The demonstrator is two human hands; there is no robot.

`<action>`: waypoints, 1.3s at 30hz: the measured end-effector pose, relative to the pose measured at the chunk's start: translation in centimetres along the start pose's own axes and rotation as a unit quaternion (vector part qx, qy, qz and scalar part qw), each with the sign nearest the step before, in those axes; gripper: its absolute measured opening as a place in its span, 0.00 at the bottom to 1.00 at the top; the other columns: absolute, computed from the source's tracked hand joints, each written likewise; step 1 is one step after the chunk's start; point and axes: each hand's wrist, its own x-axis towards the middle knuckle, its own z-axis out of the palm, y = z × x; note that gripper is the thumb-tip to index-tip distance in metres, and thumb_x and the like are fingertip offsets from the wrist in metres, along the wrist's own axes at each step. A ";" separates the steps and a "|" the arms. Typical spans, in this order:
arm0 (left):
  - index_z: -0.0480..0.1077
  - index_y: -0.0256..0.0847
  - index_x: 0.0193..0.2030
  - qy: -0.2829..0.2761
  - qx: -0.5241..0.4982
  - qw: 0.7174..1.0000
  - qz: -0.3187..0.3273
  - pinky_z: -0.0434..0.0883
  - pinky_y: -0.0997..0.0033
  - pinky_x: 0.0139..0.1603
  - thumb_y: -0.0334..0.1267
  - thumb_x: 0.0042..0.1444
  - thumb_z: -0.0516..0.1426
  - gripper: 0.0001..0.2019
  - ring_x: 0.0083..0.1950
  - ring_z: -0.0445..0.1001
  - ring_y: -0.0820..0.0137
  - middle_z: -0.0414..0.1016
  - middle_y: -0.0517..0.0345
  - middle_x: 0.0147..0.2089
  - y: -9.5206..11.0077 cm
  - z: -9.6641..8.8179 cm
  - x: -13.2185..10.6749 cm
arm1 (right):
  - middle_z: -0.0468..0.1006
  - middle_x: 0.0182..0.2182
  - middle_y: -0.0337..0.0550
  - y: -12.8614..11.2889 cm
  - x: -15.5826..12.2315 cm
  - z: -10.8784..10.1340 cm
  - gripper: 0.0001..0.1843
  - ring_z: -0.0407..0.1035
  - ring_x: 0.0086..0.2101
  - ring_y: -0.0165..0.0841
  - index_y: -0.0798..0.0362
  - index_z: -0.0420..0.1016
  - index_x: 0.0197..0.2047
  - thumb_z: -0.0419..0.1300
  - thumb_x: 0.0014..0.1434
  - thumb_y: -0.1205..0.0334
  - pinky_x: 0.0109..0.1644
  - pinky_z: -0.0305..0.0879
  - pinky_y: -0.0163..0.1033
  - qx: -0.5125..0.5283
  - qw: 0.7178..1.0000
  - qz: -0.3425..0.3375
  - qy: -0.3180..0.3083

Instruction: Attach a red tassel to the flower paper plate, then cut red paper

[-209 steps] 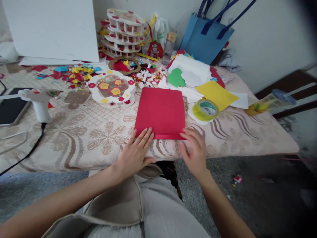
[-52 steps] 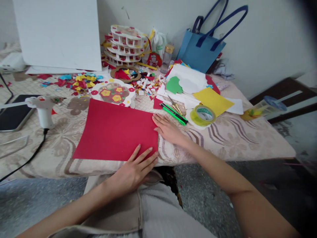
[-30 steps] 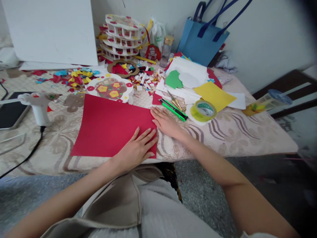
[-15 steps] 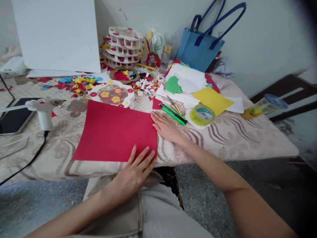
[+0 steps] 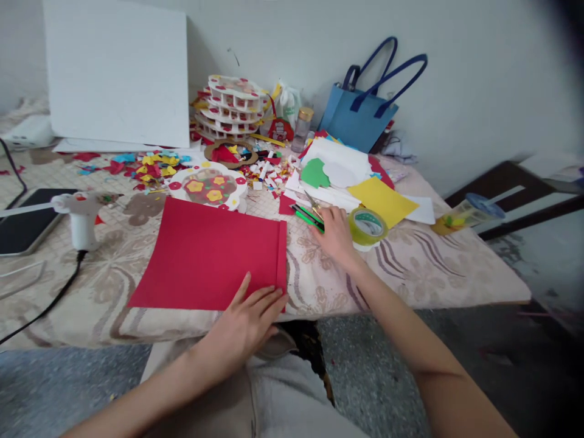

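Observation:
A large sheet of red paper (image 5: pixel 210 255) lies near the front edge of the table. Along its right side runs a narrow strip set off by a straight line; I cannot tell whether it is folded or cut. My left hand (image 5: pixel 250 316) rests flat on the lower right corner, fingers stretched out. To the right of the sheet, my right hand (image 5: pixel 335 234) closes round the rear end of a green utility knife (image 5: pixel 306 216), thumb below and fingers above. Gold scissors (image 5: pixel 312 202) lie against those fingers, their handles mostly hidden.
A roll of tape (image 5: pixel 367 226) and yellow paper (image 5: pixel 383 201) lie right of my hand. A white glue gun (image 5: pixel 83 222) stands left with its cord. Behind are a flower-shaped piece (image 5: pixel 207 185), paper scraps (image 5: pixel 157 167), a tiered model (image 5: pixel 232 109) and a blue bag (image 5: pixel 356 115).
My right hand has left the red paper's upper right corner and moved right onto the utility knife, its fingers curling. The strip along the paper's right edge now shows. My left hand stays put.

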 end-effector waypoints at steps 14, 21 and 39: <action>0.65 0.36 0.61 0.077 -0.016 0.995 -0.069 0.56 0.37 0.66 0.38 0.66 0.49 0.18 0.59 0.72 0.58 0.75 0.43 0.56 -3.9 -3.2 1.0 | 0.74 0.28 0.43 0.6 -2.9 -2.7 0.22 0.67 0.24 0.33 0.51 0.68 0.35 0.47 0.64 0.42 0.27 0.63 0.38 0.476 0.825 0.287 -0.107; 0.66 0.37 0.60 0.083 -0.045 0.992 -0.087 0.56 0.38 0.67 0.40 0.66 0.50 0.18 0.59 0.72 0.58 0.75 0.43 0.56 -4.3 -3.1 1.4 | 0.72 0.29 0.36 -0.7 -6.1 -4.2 0.14 0.65 0.26 0.27 0.51 0.70 0.39 0.66 0.53 0.55 0.30 0.62 0.34 0.621 0.725 0.251 -0.160; 0.70 0.35 0.41 0.205 -0.644 0.681 -0.283 0.71 0.70 0.46 0.44 0.54 0.62 0.15 0.40 0.73 0.70 0.76 0.56 0.38 -0.2 -0.2 6.9 | 0.74 0.48 0.49 -9.7 -9.8 -4.6 0.23 0.71 0.46 0.38 0.50 0.62 0.57 0.60 0.60 0.56 0.49 0.69 0.44 0.507 0.837 0.167 -0.119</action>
